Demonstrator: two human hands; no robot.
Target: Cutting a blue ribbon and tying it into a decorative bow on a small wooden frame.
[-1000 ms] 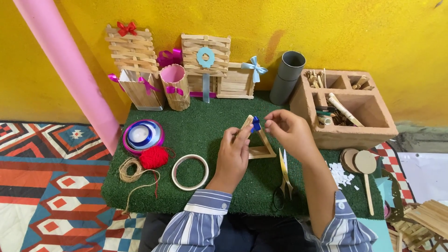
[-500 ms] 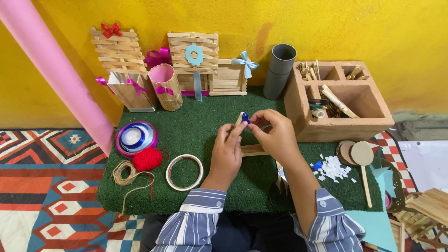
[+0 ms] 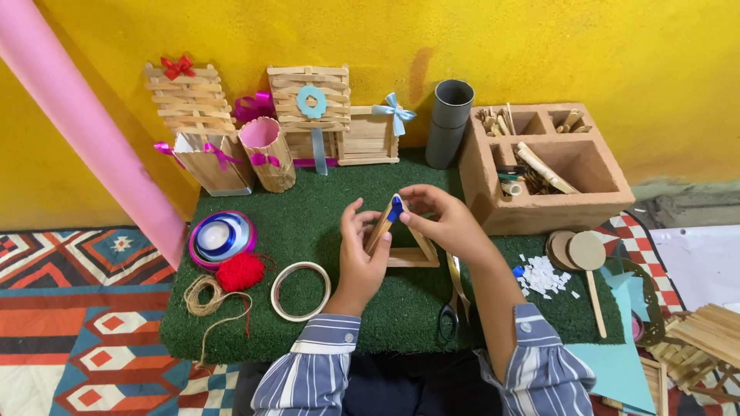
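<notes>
A triangle of wooden craft sticks (image 3: 407, 258) stands upright on the green turf mat (image 3: 324, 208), with a small blue ribbon piece (image 3: 396, 208) at its top corner. My left hand (image 3: 362, 250) grips the triangle's left stick. My right hand (image 3: 447, 219) pinches the top corner at the blue piece. Both wrists come out of striped shirt sleeves.
Scissors (image 3: 455, 296) lie by my right forearm. A tape ring (image 3: 300, 290), red yarn (image 3: 240, 271), twine (image 3: 203, 295) and ribbon spools (image 3: 222, 236) sit to the left. Stick crafts (image 3: 308, 108), a grey tube (image 3: 449, 123) and a wooden organizer box (image 3: 539, 166) line the wall.
Both hands stayed on the stick triangle. The blue piece now sits pressed at the top corner. My head moved, so the scene sits differently in the frame.
</notes>
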